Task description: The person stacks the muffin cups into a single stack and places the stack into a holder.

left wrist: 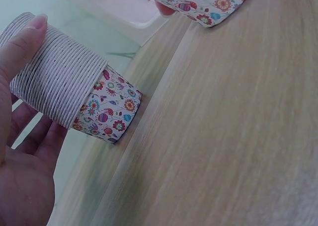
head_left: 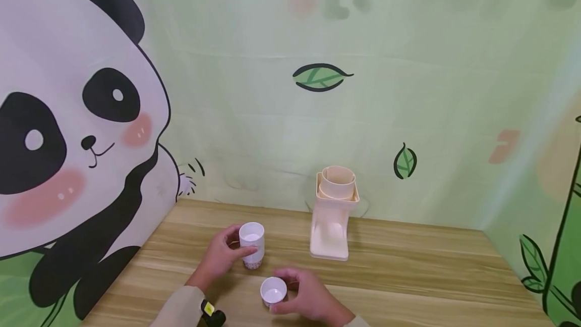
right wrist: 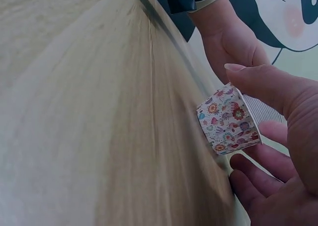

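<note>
My left hand [head_left: 221, 255] grips a tall stack of nested white paper cups [head_left: 255, 240], thumb on the near side. In the left wrist view the stacked rims [left wrist: 62, 69] show as ridges, above the lowest cup's flower-patterned wall [left wrist: 110, 107]; the base is at the wooden tabletop. Nearer to me and to the right, my right hand [head_left: 310, 294] holds a single paper cup [head_left: 274, 290] between thumb and fingers. It looks upright, with its open mouth up, and the right wrist view shows its floral side [right wrist: 228, 122]. The two hands are apart.
Behind the cups, toward the back of the wooden table [head_left: 408, 276], stands a pale pink holder [head_left: 330, 236] with a round tube [head_left: 338, 183] on top. A green cloth backdrop [head_left: 254, 130] with a printed panda rises behind the table's far edge.
</note>
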`<state>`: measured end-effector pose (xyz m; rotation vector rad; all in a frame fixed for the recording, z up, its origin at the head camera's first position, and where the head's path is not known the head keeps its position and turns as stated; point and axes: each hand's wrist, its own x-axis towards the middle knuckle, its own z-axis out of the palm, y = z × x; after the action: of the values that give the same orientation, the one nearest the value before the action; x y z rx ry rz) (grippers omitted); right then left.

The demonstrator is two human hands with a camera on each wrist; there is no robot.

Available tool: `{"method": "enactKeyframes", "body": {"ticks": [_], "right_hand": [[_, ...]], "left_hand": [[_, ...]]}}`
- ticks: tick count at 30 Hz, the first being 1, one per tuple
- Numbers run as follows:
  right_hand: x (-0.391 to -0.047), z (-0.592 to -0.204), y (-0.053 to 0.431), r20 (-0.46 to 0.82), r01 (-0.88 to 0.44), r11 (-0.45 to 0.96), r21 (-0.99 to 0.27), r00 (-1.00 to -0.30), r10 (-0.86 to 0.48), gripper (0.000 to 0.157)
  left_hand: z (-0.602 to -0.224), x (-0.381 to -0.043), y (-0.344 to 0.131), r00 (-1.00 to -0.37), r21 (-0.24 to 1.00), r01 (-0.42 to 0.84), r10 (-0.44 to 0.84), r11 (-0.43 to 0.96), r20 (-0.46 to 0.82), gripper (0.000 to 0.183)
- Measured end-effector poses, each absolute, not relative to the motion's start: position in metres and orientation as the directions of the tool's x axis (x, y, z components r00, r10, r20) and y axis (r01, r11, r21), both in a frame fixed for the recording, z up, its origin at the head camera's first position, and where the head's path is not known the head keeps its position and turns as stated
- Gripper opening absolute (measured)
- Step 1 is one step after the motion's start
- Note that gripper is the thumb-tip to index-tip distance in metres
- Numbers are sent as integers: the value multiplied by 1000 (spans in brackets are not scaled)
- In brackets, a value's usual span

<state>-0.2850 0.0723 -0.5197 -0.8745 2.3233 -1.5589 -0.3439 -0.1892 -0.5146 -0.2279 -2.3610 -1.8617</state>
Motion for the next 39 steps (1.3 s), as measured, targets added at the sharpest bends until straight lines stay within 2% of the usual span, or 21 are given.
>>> {"method": "enactKeyframes", "body": {"ticks": [14,26,39], "right_hand": [[-284,-521,71,124,-328,271,-905,-812,-571,62],[-285,-518,65,121,-317,288,-904,-834,-538,59],[-286,-519,55,100,-226,198,-954,-860,-501,52]], "left_hand": [[-514,-343,-189,-981,960,195,48,203,189,58],[-518,-345,-191,-984,954,178,37,241,174,61],[-515,-344,-189,-982,959,188,45,212,183,58]]}}
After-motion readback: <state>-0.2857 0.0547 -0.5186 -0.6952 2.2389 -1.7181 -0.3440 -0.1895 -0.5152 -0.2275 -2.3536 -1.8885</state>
